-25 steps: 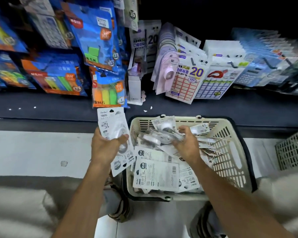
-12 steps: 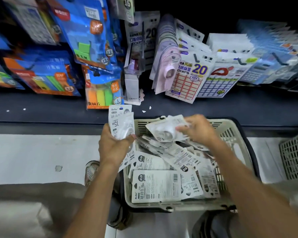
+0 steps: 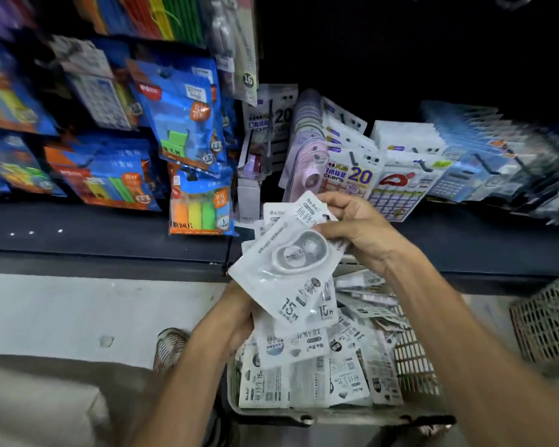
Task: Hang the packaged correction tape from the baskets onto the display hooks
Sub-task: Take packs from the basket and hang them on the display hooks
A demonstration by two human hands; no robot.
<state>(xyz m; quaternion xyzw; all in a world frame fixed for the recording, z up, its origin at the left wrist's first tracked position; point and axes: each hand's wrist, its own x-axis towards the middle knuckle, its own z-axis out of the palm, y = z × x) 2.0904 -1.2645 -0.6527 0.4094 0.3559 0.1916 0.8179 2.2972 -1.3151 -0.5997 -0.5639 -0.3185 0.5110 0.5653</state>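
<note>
1. Your right hand (image 3: 355, 230) has lifted a correction tape packet (image 3: 291, 259) out of the basket (image 3: 413, 375); fingers pinch its top edge.
2. Your left hand (image 3: 229, 321) grips the fanned stack's lower end; hanging not yet begun.

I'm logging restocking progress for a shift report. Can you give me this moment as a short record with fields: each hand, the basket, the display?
left hand: left hand grips the lower end of a fanned stack of correction tape packs
right hand: right hand pinches the upper end of the front pack
basket: cream basket below the hands, many packs still inside
second basket: grey basket at right edge, contents not visible
display: label sticker packs hang behind the hands
progress: no held pack on a hook yet
</note>
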